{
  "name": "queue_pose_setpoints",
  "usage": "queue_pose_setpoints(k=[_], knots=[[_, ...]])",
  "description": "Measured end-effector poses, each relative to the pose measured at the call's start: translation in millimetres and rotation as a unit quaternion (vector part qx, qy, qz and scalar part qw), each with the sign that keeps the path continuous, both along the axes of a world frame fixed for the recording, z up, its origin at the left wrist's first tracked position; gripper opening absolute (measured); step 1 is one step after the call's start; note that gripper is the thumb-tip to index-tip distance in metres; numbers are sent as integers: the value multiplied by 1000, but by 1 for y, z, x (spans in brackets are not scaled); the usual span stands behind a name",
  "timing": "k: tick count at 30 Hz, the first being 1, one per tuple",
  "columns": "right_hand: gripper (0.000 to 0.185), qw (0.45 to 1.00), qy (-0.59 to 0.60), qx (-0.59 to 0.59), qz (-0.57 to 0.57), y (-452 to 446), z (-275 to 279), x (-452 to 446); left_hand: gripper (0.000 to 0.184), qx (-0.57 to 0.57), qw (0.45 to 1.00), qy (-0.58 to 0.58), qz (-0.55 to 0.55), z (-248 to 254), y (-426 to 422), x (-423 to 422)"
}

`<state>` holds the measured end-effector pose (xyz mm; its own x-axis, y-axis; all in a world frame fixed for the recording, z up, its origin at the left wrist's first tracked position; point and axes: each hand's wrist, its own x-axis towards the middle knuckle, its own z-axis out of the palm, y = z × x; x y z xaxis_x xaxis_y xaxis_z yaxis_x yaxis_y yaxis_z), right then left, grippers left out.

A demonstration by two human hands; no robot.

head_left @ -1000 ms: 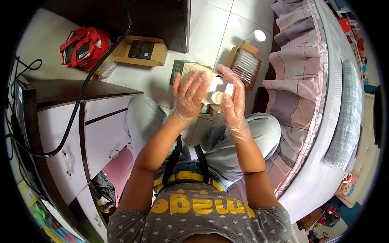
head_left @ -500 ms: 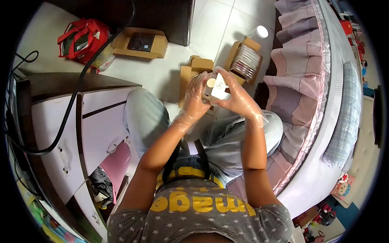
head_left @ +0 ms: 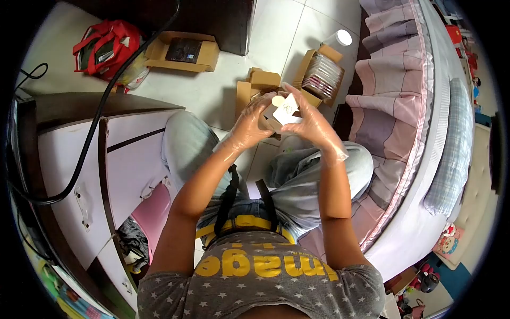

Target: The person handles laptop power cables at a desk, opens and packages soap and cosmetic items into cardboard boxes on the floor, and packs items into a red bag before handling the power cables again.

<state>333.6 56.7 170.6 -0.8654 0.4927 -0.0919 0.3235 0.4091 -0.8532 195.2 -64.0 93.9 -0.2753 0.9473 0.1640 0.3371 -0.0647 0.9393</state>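
Note:
A small white carton (head_left: 286,110) with a printed mark on its white face is held between my two hands, above the floor in front of my lap. A round cream-coloured top (head_left: 277,100) shows at its upper left; whether it stands inside the carton, I cannot tell. My left hand (head_left: 249,126), in a clear plastic glove, is closed round the left side. From the right, my right hand (head_left: 317,127), gloved likewise, grips the carton with thumb and fingers. An open cardboard box (head_left: 243,98) sits just beyond my left hand, partly hidden.
Beyond my right hand, another cardboard box (head_left: 304,68) holds a row of flat clear packs (head_left: 323,74). A white cylindrical container (head_left: 340,39) stands behind it. Farther left are a box with a dark package (head_left: 183,50) and a red bag (head_left: 109,50). Drawers and a bed flank me.
Both hands have turned the carton slightly. The round top now shows farther from my body, beside the carton's upper edge. My grip stays on it.

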Motion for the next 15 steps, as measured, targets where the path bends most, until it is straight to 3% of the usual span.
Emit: queue_pose_setpoints(k=[2,8,13,15], knots=[[71,972,2,-234,-35,7,-7,4,71,6,1000,-7,4,-1,0,4],[39,947,-8,-320,-40,11,-51,8,60,-66,993,-92,-30,-34,-9,4],[30,958,-15,-278,-61,-5,-81,-3,66,-110,983,-144,-19,-92,-21,-6],[30,985,-6,-171,-20,-11,-103,-3,69,-123,967,-223,10,-104,-26,-8]])
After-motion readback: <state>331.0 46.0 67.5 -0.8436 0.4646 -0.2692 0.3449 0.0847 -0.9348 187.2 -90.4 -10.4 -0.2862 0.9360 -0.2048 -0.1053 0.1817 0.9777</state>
